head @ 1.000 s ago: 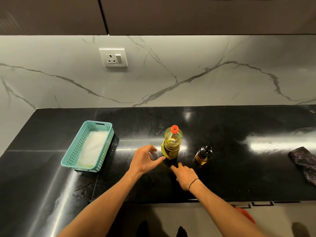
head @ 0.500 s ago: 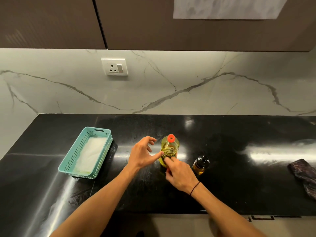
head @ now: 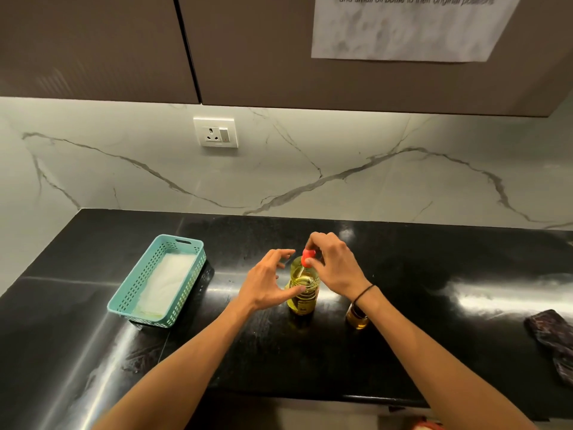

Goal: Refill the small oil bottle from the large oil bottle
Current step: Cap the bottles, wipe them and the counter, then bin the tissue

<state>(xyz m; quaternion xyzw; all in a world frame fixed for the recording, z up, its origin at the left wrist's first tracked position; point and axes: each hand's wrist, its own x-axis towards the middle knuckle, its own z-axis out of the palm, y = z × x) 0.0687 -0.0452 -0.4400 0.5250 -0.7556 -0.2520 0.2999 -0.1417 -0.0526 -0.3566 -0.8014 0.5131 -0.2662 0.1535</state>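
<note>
Black glossy worktop [head: 403, 352] across lower half of frame; white marble-veined backsplash [head: 310, 169] behind, with socket [head: 216, 132] at centre left. Brown cabinets [head: 93, 45] along top; printed sheet [head: 406, 26] fixed to cabinet door, upper right.

Large bottle [head: 303, 290]: centre of frame, upright on worktop, yellow oil inside, red cap [head: 308, 256] on top. Small bottle [head: 357, 316]: just right of large bottle, upright on worktop, amber contents, upper part hidden behind right wrist.

Right hand [head: 333, 263]: above large bottle, fingertips curled round red cap and pinching it. Black band [head: 363, 293] on right wrist.

Left hand [head: 268, 282]: left of large bottle, fingers spread and loosely curved. Thumb tip at bottle wall, around mid height; other fingers apart from bottle. Nothing gripped.

Teal basket [head: 130, 301]: left of centre, on worktop, well apart from bottles, perforated walls, white lining [head: 167, 280] inside.

Dark patterned cloth [head: 555, 342]: right edge of frame, on worktop, well apart from bottles.

Red object [head: 426, 426]: bottom edge, right of centre, below worktop front; too little visible to identify.

Both forearms enter from bottom edge, converging on large bottle.
</note>
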